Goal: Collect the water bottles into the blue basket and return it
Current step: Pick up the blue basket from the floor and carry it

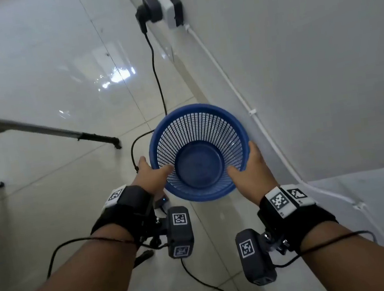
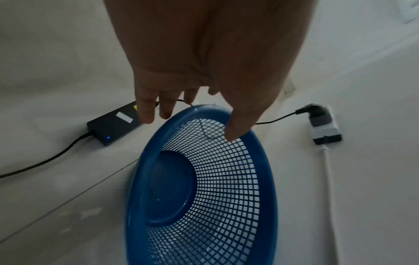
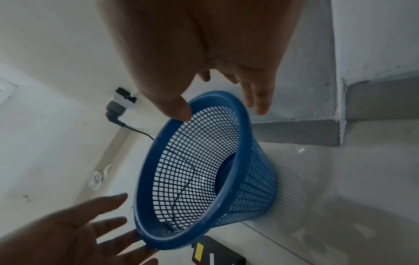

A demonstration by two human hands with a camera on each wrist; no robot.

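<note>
The blue mesh basket (image 1: 192, 107) stands upright and empty on the tiled floor, close to the wall. My left hand (image 1: 156, 165) is at its left rim, thumb over the inside of the mesh and straight fingers outside. On the opposite rim, my right hand (image 1: 243, 160) has its thumb inside and its fingers down the outer side. In the left wrist view the left hand (image 2: 190, 125) straddles the basket (image 2: 265, 161) without curling round it. The right hand (image 3: 221, 107) hovers likewise over the basket (image 3: 145, 179), with the spread left hand (image 3: 90, 224) below. No water bottles are in view.
A black power adapter (image 2: 113, 125) lies on the floor just left of the basket, its cable (image 1: 157, 75) running to a plug (image 1: 153, 9) in a wall socket. Metal stand legs (image 1: 46, 131) stretch across the floor at left. The wall (image 1: 309, 53) rises at right.
</note>
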